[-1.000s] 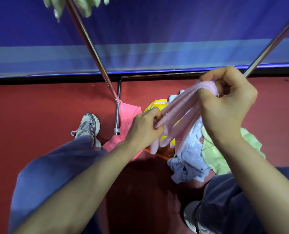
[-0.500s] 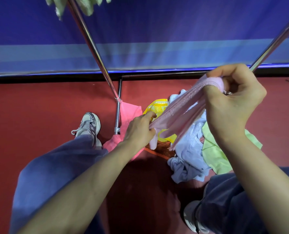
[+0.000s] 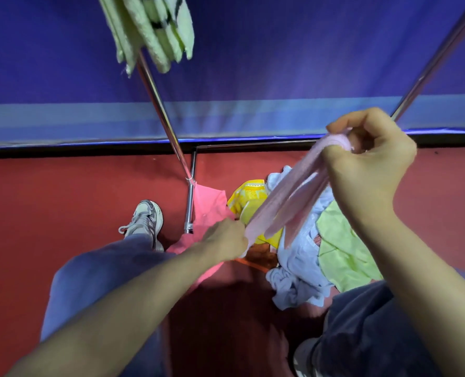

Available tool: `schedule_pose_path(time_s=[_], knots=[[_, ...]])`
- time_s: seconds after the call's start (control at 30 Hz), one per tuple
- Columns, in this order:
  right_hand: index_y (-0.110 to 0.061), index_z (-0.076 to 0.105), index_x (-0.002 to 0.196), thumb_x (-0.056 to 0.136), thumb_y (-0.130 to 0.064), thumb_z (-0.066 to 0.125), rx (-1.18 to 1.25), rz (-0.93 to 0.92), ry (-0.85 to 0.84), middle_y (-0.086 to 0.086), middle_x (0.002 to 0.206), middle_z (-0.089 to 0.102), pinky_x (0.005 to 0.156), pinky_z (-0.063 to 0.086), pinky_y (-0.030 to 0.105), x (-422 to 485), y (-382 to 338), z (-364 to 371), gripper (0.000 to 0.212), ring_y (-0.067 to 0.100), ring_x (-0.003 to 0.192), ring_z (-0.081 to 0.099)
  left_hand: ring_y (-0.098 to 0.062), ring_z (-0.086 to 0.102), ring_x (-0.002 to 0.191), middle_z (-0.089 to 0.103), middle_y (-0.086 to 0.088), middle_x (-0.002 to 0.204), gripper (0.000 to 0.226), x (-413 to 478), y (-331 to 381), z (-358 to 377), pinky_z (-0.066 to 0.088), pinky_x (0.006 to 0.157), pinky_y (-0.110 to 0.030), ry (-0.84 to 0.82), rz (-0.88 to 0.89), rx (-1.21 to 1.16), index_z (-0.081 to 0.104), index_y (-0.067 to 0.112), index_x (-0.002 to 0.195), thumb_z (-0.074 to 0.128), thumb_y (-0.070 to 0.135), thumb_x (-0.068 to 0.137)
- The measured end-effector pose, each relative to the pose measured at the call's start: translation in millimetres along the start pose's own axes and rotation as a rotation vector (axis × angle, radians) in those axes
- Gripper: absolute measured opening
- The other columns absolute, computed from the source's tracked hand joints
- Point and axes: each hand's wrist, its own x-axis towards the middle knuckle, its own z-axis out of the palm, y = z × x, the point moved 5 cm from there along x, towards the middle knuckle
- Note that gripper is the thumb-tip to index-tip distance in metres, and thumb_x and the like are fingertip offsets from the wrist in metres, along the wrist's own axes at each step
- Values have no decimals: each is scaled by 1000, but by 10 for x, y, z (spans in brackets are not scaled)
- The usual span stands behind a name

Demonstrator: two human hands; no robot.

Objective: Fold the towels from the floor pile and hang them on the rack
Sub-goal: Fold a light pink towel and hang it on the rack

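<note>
A pale pink towel (image 3: 288,197) is stretched slantwise between both hands, folded into a narrow band. My right hand (image 3: 367,164) pinches its upper end at the right. Lower down, my left hand (image 3: 226,240) grips the bottom end. Beneath it lies the floor pile: a yellow towel (image 3: 249,195), a light blue towel (image 3: 296,273), a light green towel (image 3: 342,248) and a pink towel (image 3: 207,210). The metal rack's left pole (image 3: 166,123) rises to the top, where a pale green towel (image 3: 150,28) hangs folded. Its right pole (image 3: 438,58) runs up behind my right hand.
The floor (image 3: 63,213) is red, with a blue wall panel (image 3: 280,63) behind the rack. My left shoe (image 3: 144,219) stands beside the rack's base bar (image 3: 189,208). My legs in blue trousers fill the lower corners.
My right hand has lifted the towel's upper end up and to the right, drawing the towel longer and tauter. The view has tilted up, showing more of the hung green towel.
</note>
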Motion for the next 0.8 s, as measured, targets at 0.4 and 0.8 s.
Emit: schedule_pose_path(time_s=[0.4,0.8], knots=[[-16,66,75,65,-11,58,-168,-393,-81,-1,69,56,62,45,36,89,-1533,-375,13,12,64,48,-38,68,102,73,-14,109,39,-1021,570,-910,52,78,-37,166,35,-376,59,19,120,59,26,82],[-21,67,79,68,-18,53,-382,-540,-98,-5,74,48,60,44,37,-39,-2437,-770,18,27,71,54,-36,60,84,68,2,83,44,-2527,1504,-2590,50,71,-43,916,454,-566,53,32,107,45,56,71]])
